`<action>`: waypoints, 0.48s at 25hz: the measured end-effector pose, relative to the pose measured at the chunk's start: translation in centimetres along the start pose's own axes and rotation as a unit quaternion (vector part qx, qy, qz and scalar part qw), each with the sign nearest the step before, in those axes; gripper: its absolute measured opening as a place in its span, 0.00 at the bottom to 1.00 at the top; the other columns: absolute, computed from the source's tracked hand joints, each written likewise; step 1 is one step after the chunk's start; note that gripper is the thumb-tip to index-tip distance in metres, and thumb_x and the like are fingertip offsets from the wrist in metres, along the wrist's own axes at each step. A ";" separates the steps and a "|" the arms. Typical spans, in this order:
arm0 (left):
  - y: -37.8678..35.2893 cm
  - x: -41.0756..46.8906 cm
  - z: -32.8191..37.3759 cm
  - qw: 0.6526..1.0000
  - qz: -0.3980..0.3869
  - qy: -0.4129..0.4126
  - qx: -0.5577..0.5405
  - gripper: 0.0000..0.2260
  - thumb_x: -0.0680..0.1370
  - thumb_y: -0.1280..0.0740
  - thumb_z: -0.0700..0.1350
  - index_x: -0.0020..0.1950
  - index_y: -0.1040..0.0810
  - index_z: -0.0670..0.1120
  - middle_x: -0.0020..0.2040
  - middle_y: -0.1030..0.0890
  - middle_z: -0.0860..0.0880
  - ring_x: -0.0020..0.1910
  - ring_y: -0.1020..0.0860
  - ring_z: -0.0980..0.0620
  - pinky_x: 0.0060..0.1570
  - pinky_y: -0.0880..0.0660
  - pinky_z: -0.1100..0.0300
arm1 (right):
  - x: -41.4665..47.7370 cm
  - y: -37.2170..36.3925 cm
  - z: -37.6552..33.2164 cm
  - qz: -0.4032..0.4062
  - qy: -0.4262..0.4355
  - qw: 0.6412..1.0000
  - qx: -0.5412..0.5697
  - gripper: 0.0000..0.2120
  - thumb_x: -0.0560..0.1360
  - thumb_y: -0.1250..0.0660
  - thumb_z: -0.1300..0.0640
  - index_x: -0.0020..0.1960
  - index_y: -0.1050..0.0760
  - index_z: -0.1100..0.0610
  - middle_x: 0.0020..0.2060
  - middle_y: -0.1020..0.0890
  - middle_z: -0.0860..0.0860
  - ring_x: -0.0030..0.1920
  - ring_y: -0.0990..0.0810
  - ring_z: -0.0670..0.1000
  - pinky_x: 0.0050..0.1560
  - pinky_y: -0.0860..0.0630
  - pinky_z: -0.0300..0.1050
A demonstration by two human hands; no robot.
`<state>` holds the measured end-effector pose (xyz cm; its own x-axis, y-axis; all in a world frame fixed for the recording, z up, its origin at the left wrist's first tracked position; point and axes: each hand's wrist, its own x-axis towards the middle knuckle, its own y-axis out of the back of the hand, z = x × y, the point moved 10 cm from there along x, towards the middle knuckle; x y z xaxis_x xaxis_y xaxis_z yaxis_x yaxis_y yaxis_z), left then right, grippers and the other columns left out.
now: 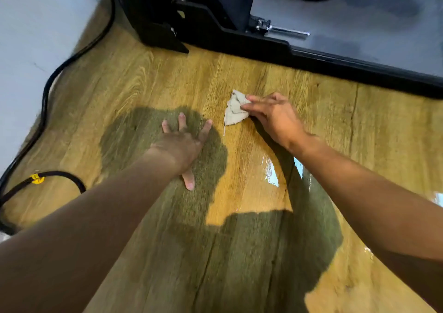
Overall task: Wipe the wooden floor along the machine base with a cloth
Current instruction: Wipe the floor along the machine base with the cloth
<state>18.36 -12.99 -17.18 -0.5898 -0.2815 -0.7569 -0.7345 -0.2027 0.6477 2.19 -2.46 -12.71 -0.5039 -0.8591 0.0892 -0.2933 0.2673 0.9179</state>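
Right hand (pixel 275 118) pinches the cloth (pixel 233 111) against the floor (pixel 143 78) near the machine base (pixel 335 61); left hand (pixel 182 145) spread flat. I reckon wiping is midway, base strip remaining.

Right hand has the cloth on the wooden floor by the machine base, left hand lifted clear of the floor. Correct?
One error: the left hand is not lifted. The head view shows it flat on the wooden floor, fingers spread. The rest stands: the right hand holds the cloth on the floor by the machine base.
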 end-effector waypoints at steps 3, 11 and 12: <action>-0.1 0.0 -0.1 1.000 -0.003 0.004 -0.008 0.69 0.57 0.20 0.57 0.70 0.78 0.58 0.72 0.71 0.34 0.71 0.59 0.25 0.62 0.33 0.34 | 0.6 -1.2 0.4 0.015 -0.039 0.999 0.011 0.17 0.77 0.35 0.63 0.64 0.25 0.52 0.66 0.26 0.48 0.62 0.26 0.51 0.65 0.32 0.49; 0.1 -0.2 0.1 1.000 0.005 0.000 -0.002 0.68 0.59 0.20 0.57 0.70 0.79 0.57 0.71 0.72 0.34 0.71 0.59 0.26 0.64 0.33 0.36 | 5.2 2.6 5.3 0.007 -0.004 0.999 -0.045 0.13 0.78 0.38 0.54 0.61 0.23 0.47 0.65 0.24 0.49 0.52 0.22 0.51 0.54 0.27 0.42; 0.2 -0.3 0.0 1.000 0.008 -0.001 0.002 0.68 0.59 0.20 0.57 0.70 0.79 0.56 0.71 0.72 0.34 0.71 0.59 0.26 0.64 0.32 0.36 | 5.7 2.7 6.4 0.025 -0.047 0.997 -0.053 0.13 0.79 0.38 0.56 0.62 0.23 0.50 0.65 0.24 0.50 0.54 0.23 0.54 0.56 0.28 0.47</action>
<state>18.40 -12.96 -16.86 -0.6021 -0.2833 -0.7465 -0.7261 -0.1948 0.6595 -6.69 -3.78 -12.18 -0.5913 -0.7998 0.1030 -0.1815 0.2565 0.9494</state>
